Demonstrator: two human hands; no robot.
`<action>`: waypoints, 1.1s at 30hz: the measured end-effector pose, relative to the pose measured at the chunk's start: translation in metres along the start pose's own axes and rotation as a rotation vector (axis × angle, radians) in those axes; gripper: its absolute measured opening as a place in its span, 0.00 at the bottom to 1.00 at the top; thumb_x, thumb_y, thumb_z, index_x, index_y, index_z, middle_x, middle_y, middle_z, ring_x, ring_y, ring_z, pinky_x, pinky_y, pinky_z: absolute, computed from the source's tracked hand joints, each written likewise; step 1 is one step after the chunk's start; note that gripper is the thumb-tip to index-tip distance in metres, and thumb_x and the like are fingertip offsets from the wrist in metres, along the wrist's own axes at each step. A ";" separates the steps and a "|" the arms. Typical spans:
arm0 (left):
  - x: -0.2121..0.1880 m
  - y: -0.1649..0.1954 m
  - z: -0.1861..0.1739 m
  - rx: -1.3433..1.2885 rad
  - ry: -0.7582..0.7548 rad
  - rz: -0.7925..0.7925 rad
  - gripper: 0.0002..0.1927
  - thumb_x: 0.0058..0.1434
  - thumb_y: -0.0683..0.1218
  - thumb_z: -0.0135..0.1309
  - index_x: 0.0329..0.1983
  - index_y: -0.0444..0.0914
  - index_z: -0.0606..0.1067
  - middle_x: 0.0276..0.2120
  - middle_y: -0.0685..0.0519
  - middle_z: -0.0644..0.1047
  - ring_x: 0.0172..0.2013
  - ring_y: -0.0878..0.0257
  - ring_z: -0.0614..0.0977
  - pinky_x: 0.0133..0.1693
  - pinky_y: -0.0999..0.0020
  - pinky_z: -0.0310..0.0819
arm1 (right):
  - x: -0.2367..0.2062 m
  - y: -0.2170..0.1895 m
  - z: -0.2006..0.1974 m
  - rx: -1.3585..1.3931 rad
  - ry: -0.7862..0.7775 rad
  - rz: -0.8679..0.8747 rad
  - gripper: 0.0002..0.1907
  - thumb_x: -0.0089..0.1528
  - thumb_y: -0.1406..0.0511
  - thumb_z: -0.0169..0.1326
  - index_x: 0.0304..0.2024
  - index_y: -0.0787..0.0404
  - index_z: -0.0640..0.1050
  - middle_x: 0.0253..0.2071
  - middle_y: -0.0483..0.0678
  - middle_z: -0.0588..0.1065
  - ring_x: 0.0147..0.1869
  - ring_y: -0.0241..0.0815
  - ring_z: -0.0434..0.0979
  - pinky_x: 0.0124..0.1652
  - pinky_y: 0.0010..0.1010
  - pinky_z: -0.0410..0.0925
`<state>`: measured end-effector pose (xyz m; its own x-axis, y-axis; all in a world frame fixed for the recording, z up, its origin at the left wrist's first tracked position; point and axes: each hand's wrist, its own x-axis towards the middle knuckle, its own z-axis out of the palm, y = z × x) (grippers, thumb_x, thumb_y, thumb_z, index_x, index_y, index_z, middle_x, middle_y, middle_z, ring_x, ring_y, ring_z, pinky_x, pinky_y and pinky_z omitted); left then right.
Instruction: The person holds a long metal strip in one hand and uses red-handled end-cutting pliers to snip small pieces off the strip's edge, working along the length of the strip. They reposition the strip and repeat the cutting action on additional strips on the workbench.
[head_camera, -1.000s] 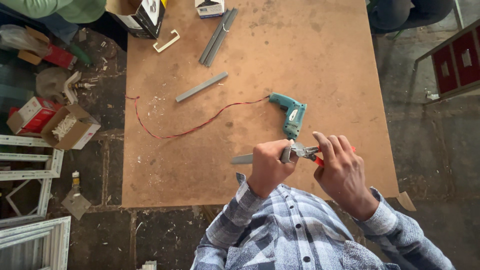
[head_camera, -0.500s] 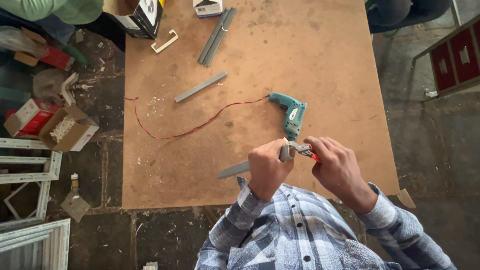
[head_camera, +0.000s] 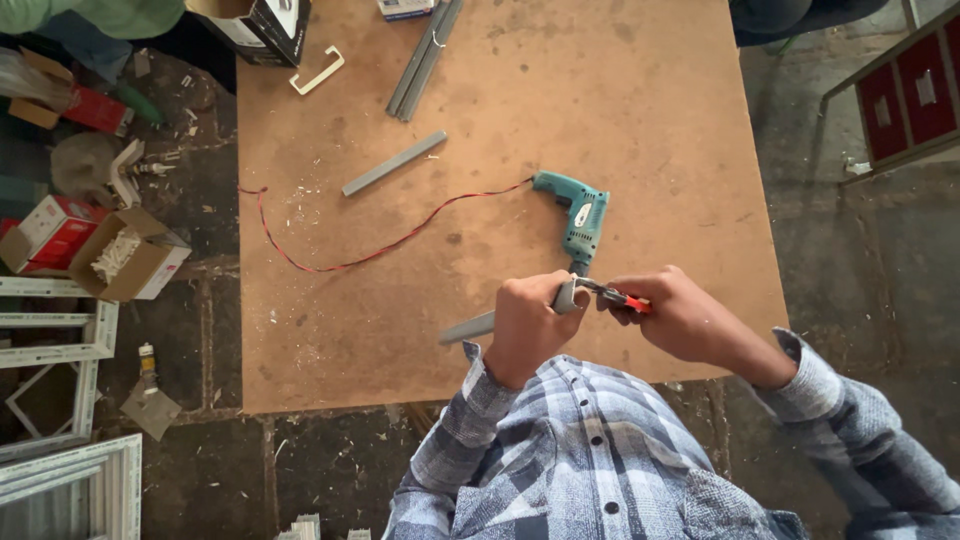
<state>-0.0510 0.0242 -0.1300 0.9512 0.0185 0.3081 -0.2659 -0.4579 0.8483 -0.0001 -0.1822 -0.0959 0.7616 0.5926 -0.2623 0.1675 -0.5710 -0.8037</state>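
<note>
My left hand (head_camera: 527, 322) grips a short grey metal strip (head_camera: 470, 327) that sticks out to the left over the brown board table (head_camera: 650, 120). My right hand (head_camera: 680, 315) holds red-handled pliers (head_camera: 618, 296) whose jaws meet the strip's end at my left fist. A teal electric drill (head_camera: 580, 215) lies just beyond my hands, its red cord (head_camera: 380, 245) trailing left across the board.
A loose grey strip (head_camera: 393, 163) and a pair of longer strips (head_camera: 425, 58) lie farther back, near a white bracket (head_camera: 317, 72) and a black box (head_camera: 262, 22). Cardboard boxes (head_camera: 125, 255) and white window frames (head_camera: 60, 340) sit on the floor at left.
Both hands have shifted slightly left and closer together. The strip now points more level to the left, and the pliers sit tighter against its end.
</note>
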 end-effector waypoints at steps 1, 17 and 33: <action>0.001 0.001 -0.001 -0.007 0.001 0.012 0.09 0.58 0.45 0.62 0.28 0.38 0.75 0.22 0.44 0.74 0.26 0.45 0.78 0.27 0.56 0.69 | 0.001 0.004 0.000 -0.006 -0.018 0.011 0.15 0.48 0.81 0.46 0.34 0.69 0.79 0.21 0.55 0.73 0.24 0.48 0.70 0.29 0.37 0.68; 0.014 0.000 -0.018 -0.120 -0.038 0.000 0.08 0.55 0.40 0.58 0.24 0.35 0.72 0.21 0.43 0.71 0.22 0.47 0.76 0.26 0.59 0.67 | -0.002 -0.003 0.022 0.188 0.185 -0.203 0.40 0.48 0.86 0.38 0.65 0.67 0.69 0.59 0.56 0.76 0.65 0.53 0.75 0.57 0.38 0.73; 0.020 0.014 -0.042 -0.091 -0.246 0.332 0.15 0.63 0.45 0.62 0.46 0.37 0.69 0.42 0.46 0.67 0.44 0.48 0.71 0.50 0.52 0.67 | -0.015 0.010 0.033 1.142 -0.008 0.234 0.41 0.48 0.81 0.41 0.67 0.74 0.67 0.62 0.65 0.72 0.65 0.63 0.73 0.59 0.43 0.68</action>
<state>-0.0422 0.0551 -0.0938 0.8177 -0.3348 0.4683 -0.5665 -0.3227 0.7583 -0.0304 -0.1779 -0.1182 0.6947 0.5461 -0.4681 -0.6406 0.1740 -0.7479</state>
